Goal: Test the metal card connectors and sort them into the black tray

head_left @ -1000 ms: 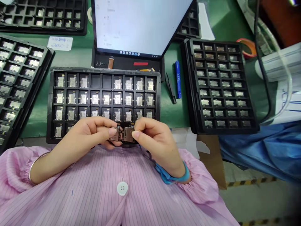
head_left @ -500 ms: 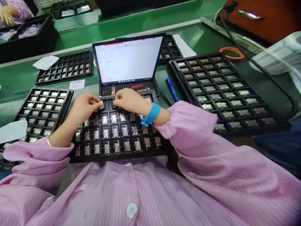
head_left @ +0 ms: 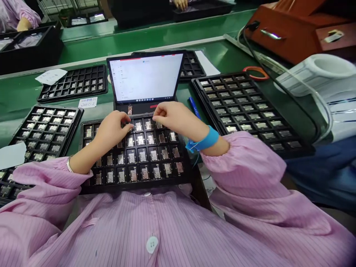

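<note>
A black compartment tray (head_left: 111, 188) lies in front of me, its cells holding small silvery circuit boards (head_left: 142, 155). My left hand (head_left: 112, 128) hovers over the tray's back rows, thumb and forefinger apart, with nothing visible between them. Two boards lie in back-row cells just right of its fingertips. My right hand (head_left: 174, 118), a blue wrist strap (head_left: 205, 139) on its wrist, is over the back right of the tray. Its thumb and fingers are pressed together; whatever they pinch is hidden. Behind the tray stands a laptop-like screen (head_left: 146, 78).
More filled trays stand at left (head_left: 46, 129) and right (head_left: 250, 107). A part-filled tray (head_left: 73, 83) sits at back left. Beside the right tray are a blue pen (head_left: 194, 107), orange scissor handles (head_left: 256, 73), cables and a white roll (head_left: 319, 74). Co-workers' hands show beyond.
The view has swung right. A board between my left fingers is gone from them, and back-row cells near the fingertips now hold boards. My hands are farther apart, the right one shifted right.
</note>
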A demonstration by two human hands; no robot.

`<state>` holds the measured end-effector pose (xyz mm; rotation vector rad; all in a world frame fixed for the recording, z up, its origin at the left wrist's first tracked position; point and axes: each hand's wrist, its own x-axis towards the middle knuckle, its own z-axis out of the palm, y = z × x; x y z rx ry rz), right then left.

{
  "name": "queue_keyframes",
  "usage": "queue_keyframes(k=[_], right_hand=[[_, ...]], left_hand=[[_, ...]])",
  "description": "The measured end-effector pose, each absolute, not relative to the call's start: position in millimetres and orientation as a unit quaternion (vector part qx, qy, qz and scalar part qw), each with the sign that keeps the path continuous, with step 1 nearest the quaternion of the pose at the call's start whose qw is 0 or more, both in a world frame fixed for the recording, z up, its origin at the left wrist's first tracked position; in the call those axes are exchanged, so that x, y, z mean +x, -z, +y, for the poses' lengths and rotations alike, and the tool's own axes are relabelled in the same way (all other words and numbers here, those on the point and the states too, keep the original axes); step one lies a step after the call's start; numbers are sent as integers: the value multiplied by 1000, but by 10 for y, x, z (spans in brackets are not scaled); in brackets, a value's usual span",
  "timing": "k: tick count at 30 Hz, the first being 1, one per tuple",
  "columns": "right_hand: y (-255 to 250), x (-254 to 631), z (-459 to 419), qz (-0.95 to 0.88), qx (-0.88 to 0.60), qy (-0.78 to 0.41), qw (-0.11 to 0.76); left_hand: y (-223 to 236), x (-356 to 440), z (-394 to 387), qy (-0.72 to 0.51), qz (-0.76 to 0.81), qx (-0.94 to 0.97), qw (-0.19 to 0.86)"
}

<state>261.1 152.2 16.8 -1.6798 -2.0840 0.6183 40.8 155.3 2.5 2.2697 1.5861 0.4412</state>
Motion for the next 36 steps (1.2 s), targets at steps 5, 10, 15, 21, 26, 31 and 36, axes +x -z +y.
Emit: queue_keyframes(k=[5, 10, 15, 21, 26, 31, 36], right_hand=[[66, 2525, 1478, -771, -580, -201, 171], [186, 2470, 1444, -772, -583, -188, 170], [189, 2479, 1416, -764, -580, -205, 193], [244, 2531, 1370, -761, -547, -226, 264], [234, 2565, 1398, -728, -538, -293, 309], [-23, 2708, 1216, -706, -521, -317, 359], [-265, 2958, 724, -694, -494, -361, 378]], left_hand=[[17, 679, 1597, -99, 551, 817, 142], [56, 744, 1598, -64, 571, 809, 123], [49, 706, 1582, -74, 563, 815, 118], [75, 675, 1495, -143, 540, 813, 168], [66, 616, 1500, -180, 555, 773, 249], [-279, 446, 1278, -170, 541, 777, 273], [-515, 94, 634, -138, 543, 745, 362]])
